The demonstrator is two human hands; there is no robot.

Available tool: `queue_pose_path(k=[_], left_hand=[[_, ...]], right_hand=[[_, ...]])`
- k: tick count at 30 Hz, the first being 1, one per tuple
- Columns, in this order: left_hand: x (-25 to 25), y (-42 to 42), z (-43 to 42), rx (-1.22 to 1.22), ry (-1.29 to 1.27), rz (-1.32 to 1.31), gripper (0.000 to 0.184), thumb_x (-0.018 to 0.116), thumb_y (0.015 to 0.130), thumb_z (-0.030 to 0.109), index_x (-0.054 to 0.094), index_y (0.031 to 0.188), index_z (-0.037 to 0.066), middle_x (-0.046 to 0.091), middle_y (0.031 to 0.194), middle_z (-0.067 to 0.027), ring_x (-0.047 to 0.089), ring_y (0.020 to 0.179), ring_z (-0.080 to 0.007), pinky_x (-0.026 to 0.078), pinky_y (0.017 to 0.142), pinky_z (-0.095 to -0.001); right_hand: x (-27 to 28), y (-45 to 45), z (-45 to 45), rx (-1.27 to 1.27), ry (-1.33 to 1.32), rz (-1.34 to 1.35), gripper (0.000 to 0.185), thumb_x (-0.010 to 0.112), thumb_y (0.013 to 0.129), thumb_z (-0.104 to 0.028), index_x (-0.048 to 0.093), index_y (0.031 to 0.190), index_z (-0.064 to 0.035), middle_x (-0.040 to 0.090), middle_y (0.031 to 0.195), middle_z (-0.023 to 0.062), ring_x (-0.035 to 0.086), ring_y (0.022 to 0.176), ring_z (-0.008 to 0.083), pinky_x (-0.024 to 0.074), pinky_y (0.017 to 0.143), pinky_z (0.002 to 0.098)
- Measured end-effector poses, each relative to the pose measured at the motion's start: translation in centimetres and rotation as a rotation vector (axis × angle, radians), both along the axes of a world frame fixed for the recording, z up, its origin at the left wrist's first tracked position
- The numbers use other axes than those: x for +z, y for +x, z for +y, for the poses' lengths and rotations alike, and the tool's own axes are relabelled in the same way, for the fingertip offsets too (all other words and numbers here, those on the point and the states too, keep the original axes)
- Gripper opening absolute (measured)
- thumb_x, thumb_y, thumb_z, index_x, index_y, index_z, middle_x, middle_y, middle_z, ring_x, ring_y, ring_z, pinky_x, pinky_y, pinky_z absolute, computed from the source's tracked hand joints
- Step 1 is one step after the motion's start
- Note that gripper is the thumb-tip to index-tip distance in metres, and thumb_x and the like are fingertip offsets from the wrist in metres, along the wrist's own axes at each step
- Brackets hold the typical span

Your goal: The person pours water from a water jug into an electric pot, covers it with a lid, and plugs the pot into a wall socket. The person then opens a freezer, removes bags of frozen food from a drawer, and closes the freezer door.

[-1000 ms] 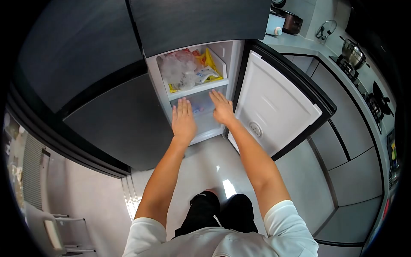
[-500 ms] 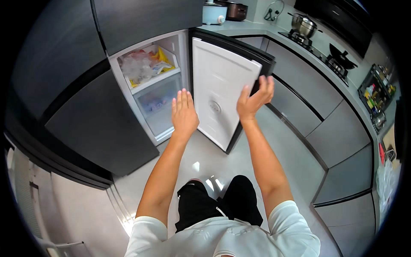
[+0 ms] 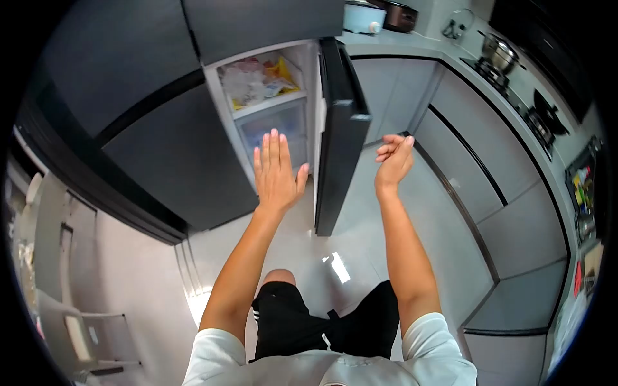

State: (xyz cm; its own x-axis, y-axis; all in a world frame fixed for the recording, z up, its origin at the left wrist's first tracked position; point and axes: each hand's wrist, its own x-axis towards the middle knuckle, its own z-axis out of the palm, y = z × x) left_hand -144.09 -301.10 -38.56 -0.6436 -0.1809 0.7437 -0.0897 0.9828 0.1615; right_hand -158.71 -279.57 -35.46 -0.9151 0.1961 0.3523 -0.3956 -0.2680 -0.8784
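Note:
The dark fridge door (image 3: 341, 141) stands partly open, its outer face and edge towards me. My left hand (image 3: 278, 180) is held out flat with fingers stretched, in front of the lower freezer drawer (image 3: 293, 122); it holds nothing. To the right of the door, apart from it, hangs my right hand (image 3: 394, 164), fingers loosely bent and nothing in them. Plastic bags of food (image 3: 251, 80), whitish with some yellow and red, fill the upper compartment. The lower drawer's contents show only faintly through its clear front.
A closed dark fridge door (image 3: 177, 161) is on the left. Grey cabinets (image 3: 473, 145) curve round on the right under a counter with a steel pot (image 3: 499, 53) and a black pan (image 3: 548, 112). A light blue cooker (image 3: 362, 18) stands behind the door. Lower left is a chair (image 3: 80, 331).
The fridge door has swung towards closed, hiding its white inner side. My right hand has come off the door's edge, its fingers now bent inward. The view has shifted left.

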Motion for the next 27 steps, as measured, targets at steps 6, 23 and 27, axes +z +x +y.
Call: queue_pose_path(k=[6,23,27], left_hand=[[6.7,4.0,-5.4,0.136,-0.081,-0.027,0.082,0.065,0.098,0.038,0.036,0.163,-0.004,0.031,0.171,-0.0275,0.027,0.161,-0.0427,0.018,0.129,-0.0568],[20.4,0.5,-21.2,0.166,-0.383,-0.931,0.07,0.06,0.102,0.023,0.037,0.166,0.008,0.024,0.177,-0.0156,0.02,0.165,-0.0292,0.019,0.133,-0.0479],[20.8,1.3,-14.6,-0.085,-0.22,-0.737,0.064,0.064,0.094,0.015,0.05,0.155,0.003,0.035,0.171,-0.0196,0.031,0.16,-0.0337,0.027,0.129,-0.0501]], right_hand=[[5.4,-0.2,-10.7,0.387,0.157,-0.141,0.063,0.038,0.116,-0.047,0.076,0.104,0.0018,0.071,0.083,0.0068,0.064,0.072,0.0133,0.0542,0.072,0.0295],[16.4,-1.8,-27.5,0.895,0.466,-0.618,0.072,0.043,0.112,-0.054,0.037,0.167,-0.0071,0.035,0.174,0.0122,0.03,0.162,0.0317,0.0218,0.131,0.0405],[16.5,4.2,-17.2,0.822,0.334,-0.583,0.072,0.05,0.109,-0.055,0.039,0.167,-0.0155,0.043,0.169,0.0062,0.041,0.152,0.0231,0.0416,0.114,0.0455]])
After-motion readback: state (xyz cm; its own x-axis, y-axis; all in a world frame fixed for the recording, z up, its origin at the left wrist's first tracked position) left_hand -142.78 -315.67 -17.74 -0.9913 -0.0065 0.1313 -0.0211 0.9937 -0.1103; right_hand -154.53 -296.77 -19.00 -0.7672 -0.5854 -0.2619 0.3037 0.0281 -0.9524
